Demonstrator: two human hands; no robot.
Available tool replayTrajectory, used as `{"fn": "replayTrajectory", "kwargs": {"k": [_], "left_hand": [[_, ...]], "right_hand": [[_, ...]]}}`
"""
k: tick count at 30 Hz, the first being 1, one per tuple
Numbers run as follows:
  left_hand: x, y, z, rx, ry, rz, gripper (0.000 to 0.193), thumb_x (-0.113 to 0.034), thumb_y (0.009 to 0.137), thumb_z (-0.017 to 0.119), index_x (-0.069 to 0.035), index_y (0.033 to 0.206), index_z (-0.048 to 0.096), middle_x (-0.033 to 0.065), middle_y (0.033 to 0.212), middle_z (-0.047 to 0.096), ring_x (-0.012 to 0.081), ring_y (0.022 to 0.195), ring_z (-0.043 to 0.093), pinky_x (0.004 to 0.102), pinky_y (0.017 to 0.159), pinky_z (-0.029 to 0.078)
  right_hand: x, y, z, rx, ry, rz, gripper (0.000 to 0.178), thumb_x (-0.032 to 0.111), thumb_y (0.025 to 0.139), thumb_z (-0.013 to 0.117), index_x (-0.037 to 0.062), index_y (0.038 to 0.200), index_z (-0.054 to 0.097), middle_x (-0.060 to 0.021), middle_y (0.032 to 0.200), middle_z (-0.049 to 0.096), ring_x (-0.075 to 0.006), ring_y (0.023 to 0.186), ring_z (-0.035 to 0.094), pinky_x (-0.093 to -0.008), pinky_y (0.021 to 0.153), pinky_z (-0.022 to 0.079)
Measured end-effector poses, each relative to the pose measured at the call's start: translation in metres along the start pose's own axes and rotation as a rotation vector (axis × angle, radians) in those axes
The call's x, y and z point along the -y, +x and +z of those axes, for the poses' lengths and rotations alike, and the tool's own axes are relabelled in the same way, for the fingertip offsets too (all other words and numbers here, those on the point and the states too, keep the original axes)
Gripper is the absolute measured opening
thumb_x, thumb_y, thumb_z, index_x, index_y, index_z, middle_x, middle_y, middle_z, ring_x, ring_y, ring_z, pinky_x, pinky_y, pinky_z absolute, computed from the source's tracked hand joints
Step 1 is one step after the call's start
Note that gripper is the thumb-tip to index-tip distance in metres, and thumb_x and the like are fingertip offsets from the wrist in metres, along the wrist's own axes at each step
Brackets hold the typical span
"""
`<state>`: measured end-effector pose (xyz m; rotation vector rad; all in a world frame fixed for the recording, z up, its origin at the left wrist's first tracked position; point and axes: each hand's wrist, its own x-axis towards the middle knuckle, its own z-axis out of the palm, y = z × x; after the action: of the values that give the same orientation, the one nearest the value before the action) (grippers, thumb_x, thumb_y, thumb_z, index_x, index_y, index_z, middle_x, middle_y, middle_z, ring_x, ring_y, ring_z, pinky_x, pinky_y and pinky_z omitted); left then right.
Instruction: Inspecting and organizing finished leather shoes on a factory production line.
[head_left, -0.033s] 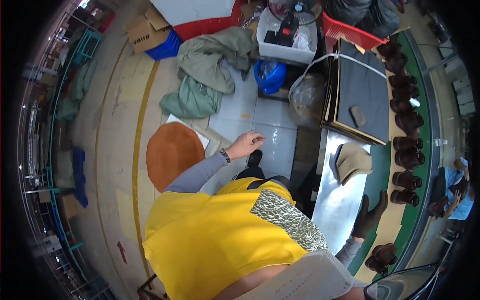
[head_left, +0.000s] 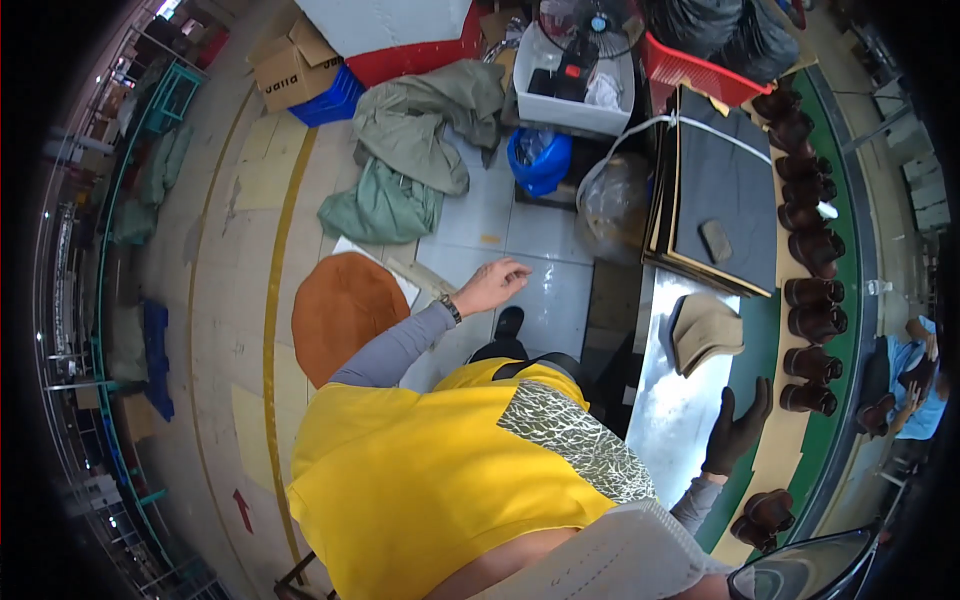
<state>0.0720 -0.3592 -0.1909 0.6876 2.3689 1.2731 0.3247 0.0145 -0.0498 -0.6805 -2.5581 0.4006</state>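
Note:
My left hand (head_left: 492,286), bare and with a watch at the wrist, hangs over the tiled floor with loosely bent fingers and nothing in it. My right hand (head_left: 738,428) wears a dark glove. Its thumb stands apart from the fingers, and it is empty beside the shiny metal tabletop (head_left: 665,425). On that top, beyond the glove, lies a folded tan cloth pad (head_left: 706,335). Dark brown boots (head_left: 815,322) stand in a row to the right of the glove, and another pair of boots (head_left: 768,512) is nearer to me.
Ahead of the metal top is a stack of black boards (head_left: 725,190) with a small grey block (head_left: 716,241) on it. A round brown seat (head_left: 350,315) is at my left. Green cloths (head_left: 385,200), a blue bag (head_left: 540,160) and a red crate (head_left: 700,70) lie farther off. A person in blue (head_left: 915,385) works across the line.
The view has shifted very slightly. Both hands keep nearly the same place and pose, and nothing was picked up or let go.

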Motion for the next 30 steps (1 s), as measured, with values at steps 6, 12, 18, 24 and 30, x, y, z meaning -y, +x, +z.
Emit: {"fn": "replayTrajectory", "kwargs": {"k": [6,12,18,24,30], "left_hand": [[-0.009,0.131,-0.088,-0.307,-0.097,0.24,0.023,-0.017,0.087,0.062,-0.003,0.104,0.066,0.0121,0.096,0.067,0.0187,0.082,0.064,0.0301,0.072,0.05],[-0.04,0.243,-0.189,-0.597,-0.224,0.33,0.023,-0.017,0.087,0.061,-0.002,0.103,0.068,0.0114,0.092,0.07,0.0151,0.082,0.065,0.0289,0.074,0.05],[-0.057,0.341,-0.263,-0.753,-0.122,0.352,0.024,-0.021,0.086,0.062,-0.004,0.101,0.07,0.0097,0.088,0.071,0.0154,0.078,0.066,0.0288,0.071,0.05],[-0.049,0.427,-0.301,-0.761,0.062,0.262,0.032,-0.028,0.087,0.061,-0.002,0.104,0.068,0.0128,0.093,0.07,0.02,0.086,0.066,0.0307,0.078,0.05],[-0.017,0.545,-0.307,-0.577,0.235,0.205,0.061,-0.049,0.075,0.069,-0.001,0.112,0.065,0.0202,0.108,0.065,0.03,0.1,0.062,0.0386,0.089,0.047]], "right_hand": [[0.066,0.05,0.023,-0.03,0.023,-0.089,0.048,0.02,0.084,0.068,0.0009,0.124,0.05,-0.0196,0.132,0.047,-0.0362,0.12,0.048,-0.0422,0.098,0.041],[0.074,0.111,0.028,-0.034,0.06,-0.165,0.046,0.015,0.082,0.069,0.0007,0.122,0.052,-0.0195,0.129,0.05,-0.0354,0.119,0.05,-0.0399,0.096,0.042],[0.077,0.182,0.047,-0.023,0.127,-0.249,0.044,0.006,0.08,0.069,0.0016,0.121,0.052,-0.0189,0.128,0.051,-0.0348,0.12,0.049,-0.041,0.1,0.04],[0.081,0.241,0.077,0.071,0.157,-0.3,0.043,0.005,0.081,0.068,0.0018,0.121,0.053,-0.0203,0.127,0.051,-0.0354,0.119,0.05,-0.0403,0.099,0.041],[0.081,0.28,0.099,0.054,0.124,-0.154,0.042,0.007,0.08,0.069,0.0008,0.119,0.054,-0.0194,0.126,0.052,-0.0346,0.117,0.051,-0.0398,0.098,0.041]]}}
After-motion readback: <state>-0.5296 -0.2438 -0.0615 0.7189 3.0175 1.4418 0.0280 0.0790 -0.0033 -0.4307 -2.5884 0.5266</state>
